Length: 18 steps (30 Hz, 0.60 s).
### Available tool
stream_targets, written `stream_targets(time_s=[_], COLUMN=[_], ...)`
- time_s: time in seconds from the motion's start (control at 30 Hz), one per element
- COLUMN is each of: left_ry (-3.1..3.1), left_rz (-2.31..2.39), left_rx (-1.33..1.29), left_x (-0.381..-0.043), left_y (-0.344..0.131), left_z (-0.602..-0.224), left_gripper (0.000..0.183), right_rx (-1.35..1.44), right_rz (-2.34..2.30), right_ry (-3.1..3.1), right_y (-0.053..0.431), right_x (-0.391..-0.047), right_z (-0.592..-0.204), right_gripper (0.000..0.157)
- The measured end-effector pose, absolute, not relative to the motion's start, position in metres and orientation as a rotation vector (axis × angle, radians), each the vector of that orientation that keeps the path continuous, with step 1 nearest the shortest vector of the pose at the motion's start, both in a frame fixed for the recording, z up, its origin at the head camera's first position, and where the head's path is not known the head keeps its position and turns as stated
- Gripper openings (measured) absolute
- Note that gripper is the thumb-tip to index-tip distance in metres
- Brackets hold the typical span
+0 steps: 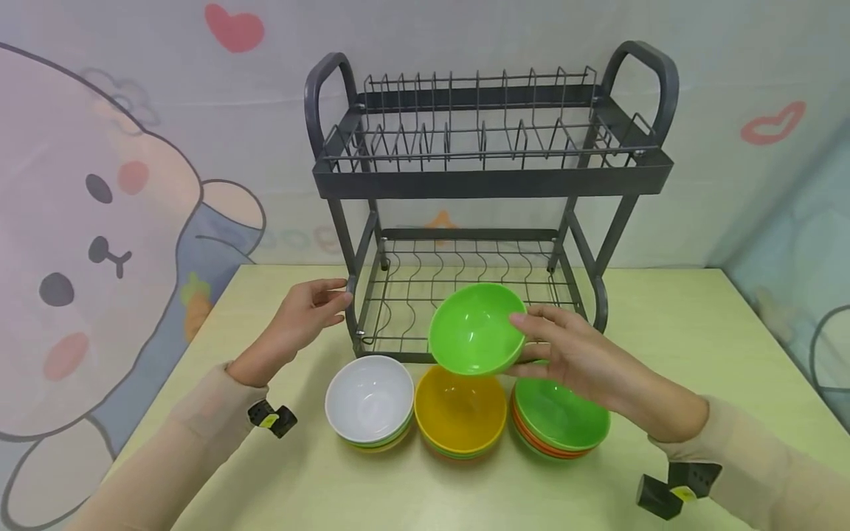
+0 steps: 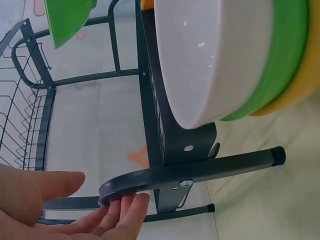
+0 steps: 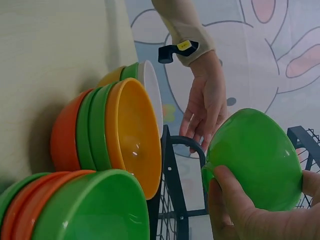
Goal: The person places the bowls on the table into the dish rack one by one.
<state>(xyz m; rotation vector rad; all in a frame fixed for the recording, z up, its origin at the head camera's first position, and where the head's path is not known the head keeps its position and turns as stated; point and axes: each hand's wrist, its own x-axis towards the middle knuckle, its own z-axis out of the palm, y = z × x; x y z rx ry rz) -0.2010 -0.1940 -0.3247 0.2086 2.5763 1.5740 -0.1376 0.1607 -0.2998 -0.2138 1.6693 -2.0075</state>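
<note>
My right hand [image 1: 564, 358] holds a bright green bowl [image 1: 474, 328] by its right side, thumb at the rim and fingers beneath. The bowl is tilted with its inside facing the head camera, above the bowl stacks and in front of the rack's lower tier. At the left, my left hand [image 1: 307, 317] has its fingertips against the curved side tube [image 2: 145, 181] of the dark dish rack [image 1: 491, 184], thumb held apart. Three stacks stand before the rack: a white bowl [image 1: 368, 398] tops the left one, a yellow-orange bowl [image 1: 460, 409] the middle, a green bowl [image 1: 564, 417] the right.
The rack's upper wire tier [image 1: 481, 140] has upright dividers and a looped handle [image 1: 644, 74] at each end. Its lower wire tier [image 1: 405, 302] lies low over the pale table [image 1: 677, 354]. A printed cloth [image 1: 279, 133] hangs close behind. A dark cable [image 1: 815, 346] runs at the far right.
</note>
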Motion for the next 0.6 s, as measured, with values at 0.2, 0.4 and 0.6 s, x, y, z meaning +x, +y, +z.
stream_targets(time_s=[0.2, 0.4, 0.6], left_ry=[2.544, 2.527, 2.506], left_rz=[1.591, 1.594, 1.612], left_rx=[0.183, 0.158, 0.138], left_x=[-0.205, -0.209, -0.213], left_y=[-0.192, -0.192, -0.193], left_z=[-0.324, -0.326, -0.329], left_gripper=[0.045, 0.045, 0.048], right_rx=[-0.202, -0.201, -0.190], right_rz=[-1.982, -1.960, -1.948], right_ry=[1.707, 1.744, 1.762], right_y=[0.162, 0.163, 0.164], right_x=[-0.142, -0.146, -0.151], right_z=[-0.292, -0.286, -0.285], right_gripper=[0.048, 0.056, 0.063])
